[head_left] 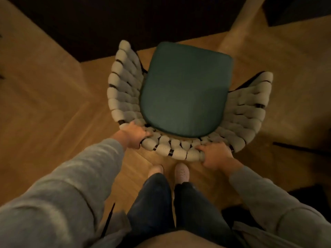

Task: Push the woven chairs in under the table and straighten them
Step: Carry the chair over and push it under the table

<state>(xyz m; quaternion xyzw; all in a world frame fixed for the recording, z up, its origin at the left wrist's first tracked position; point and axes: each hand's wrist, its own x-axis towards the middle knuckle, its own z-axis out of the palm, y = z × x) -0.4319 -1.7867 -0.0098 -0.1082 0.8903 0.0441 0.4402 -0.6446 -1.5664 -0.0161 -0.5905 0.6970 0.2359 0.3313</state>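
Left hand (133,135) and right hand (215,156) grip woven chair (186,93).

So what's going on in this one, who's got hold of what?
A person stands behind a cream woven chair with a dark green seat cushion. Their left hand and right hand both grip the rim of its curved back. The whole seat shows, its front edge just reaching the dark surface ahead, likely the table, so it is not pushed in yet.

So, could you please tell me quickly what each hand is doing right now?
Left hand: closed, gripping the back rim of the woven chair.
Right hand: closed, gripping the same rim.
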